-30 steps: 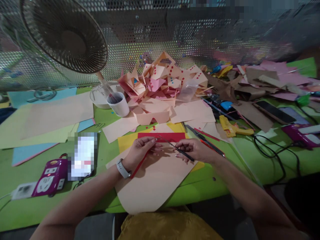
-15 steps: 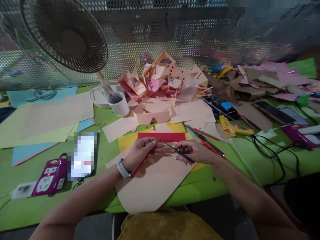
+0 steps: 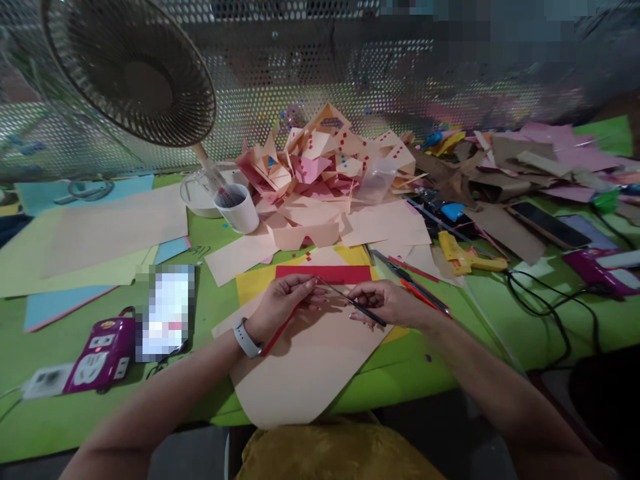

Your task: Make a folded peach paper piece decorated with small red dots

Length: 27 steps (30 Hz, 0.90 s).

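While the left hand point(image 3: 286, 300) presses thumb and forefinger together, seemingly pinching the end of a narrow red strip point(image 3: 281, 329) that slants toward seven o'clock beside its wrist, the right hand point(image 3: 383, 303) curls its fingers around a slim black-handled tool point(image 3: 373, 315) whose thin tip points to ten o'clock, right at the left fingertips; whether they touch I cannot tell. Beneath both lies a peach sheet point(image 3: 310, 380), with a red piece point(image 3: 347, 273) at its twelve o'clock. A yellow glue gun point(image 3: 463, 257) lies at the right hand's two o'clock, a phone point(image 3: 165, 313) at the left hand's nine.
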Each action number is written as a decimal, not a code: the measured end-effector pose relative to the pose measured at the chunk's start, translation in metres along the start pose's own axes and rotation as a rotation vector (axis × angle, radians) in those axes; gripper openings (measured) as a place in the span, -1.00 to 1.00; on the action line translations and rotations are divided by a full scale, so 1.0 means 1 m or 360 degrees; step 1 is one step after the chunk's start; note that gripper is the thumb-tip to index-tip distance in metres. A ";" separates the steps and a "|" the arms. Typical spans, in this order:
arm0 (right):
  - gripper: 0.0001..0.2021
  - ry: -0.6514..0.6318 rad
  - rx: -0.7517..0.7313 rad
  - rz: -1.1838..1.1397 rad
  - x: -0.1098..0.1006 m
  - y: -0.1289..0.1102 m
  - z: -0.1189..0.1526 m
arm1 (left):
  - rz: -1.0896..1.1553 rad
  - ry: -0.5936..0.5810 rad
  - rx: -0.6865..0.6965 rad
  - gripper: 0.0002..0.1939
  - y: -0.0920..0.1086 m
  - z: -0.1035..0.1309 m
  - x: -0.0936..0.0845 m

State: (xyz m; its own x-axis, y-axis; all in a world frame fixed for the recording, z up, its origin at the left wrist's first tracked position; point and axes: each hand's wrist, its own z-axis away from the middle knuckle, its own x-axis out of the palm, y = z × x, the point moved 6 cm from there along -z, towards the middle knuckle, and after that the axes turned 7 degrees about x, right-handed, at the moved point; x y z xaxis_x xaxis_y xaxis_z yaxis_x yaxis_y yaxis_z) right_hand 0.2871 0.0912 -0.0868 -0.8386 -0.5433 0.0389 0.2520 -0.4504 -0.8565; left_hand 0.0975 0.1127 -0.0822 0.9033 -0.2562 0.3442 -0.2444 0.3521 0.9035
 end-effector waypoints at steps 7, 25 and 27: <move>-0.49 0.0041 0.0024 -0.0036 -0.002 -0.005 0.003 | 0.0018 0.0012 0.0038 -0.57 0.001 0.000 -0.001; -0.50 0.0083 0.0051 -0.0070 -0.003 -0.007 0.004 | 0.0052 0.0012 -0.0006 -0.60 -0.004 0.000 -0.002; -0.48 0.0092 0.0053 -0.0077 -0.003 -0.009 0.004 | 0.0036 0.0020 0.0022 -0.61 -0.002 0.000 -0.003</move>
State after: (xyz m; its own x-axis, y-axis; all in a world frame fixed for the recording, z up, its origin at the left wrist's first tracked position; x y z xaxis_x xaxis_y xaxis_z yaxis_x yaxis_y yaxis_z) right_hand 0.2891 0.0938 -0.0770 -0.8765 -0.4790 0.0492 0.2257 -0.4989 -0.8367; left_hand 0.0956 0.1128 -0.0852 0.9019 -0.2367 0.3612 -0.2694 0.3454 0.8990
